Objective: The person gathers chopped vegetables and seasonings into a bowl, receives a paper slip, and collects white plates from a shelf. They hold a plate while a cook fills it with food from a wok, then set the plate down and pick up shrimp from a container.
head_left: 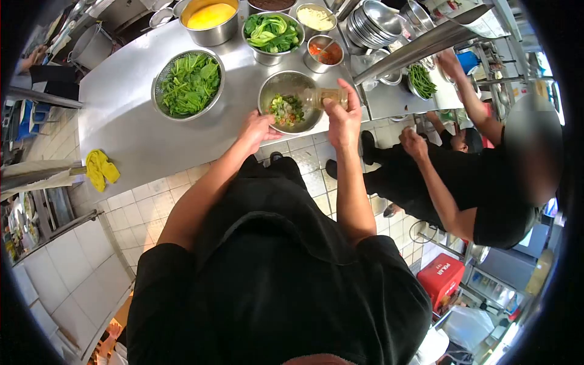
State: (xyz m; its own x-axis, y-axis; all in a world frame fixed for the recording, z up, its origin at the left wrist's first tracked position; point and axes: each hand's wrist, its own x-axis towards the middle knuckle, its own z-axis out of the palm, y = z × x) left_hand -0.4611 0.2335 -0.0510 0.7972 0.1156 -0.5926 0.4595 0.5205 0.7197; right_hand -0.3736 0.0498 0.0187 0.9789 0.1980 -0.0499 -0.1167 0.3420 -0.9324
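Observation:
A metal mixing bowl (281,82) stands near the front edge of the steel counter, with chopped green, white and orange pieces (286,110) in it. My left hand (258,130) is closed on the bowl's left rim. In my right hand (344,118) is a clear jar (312,97), tipped so its mouth points left over the bowl. Whether anything is pouring from the jar cannot be made out. Just left of the bowl sits a colander of leafy greens (190,84).
Behind the bowl are bok choy (272,33), a pot of yellow liquid (210,17), a red sauce container (325,53) and pale chopped food (316,19). A yellow cloth (101,169) lies at the counter's left corner. A metal post (420,44) and a co-worker (480,176) are to the right.

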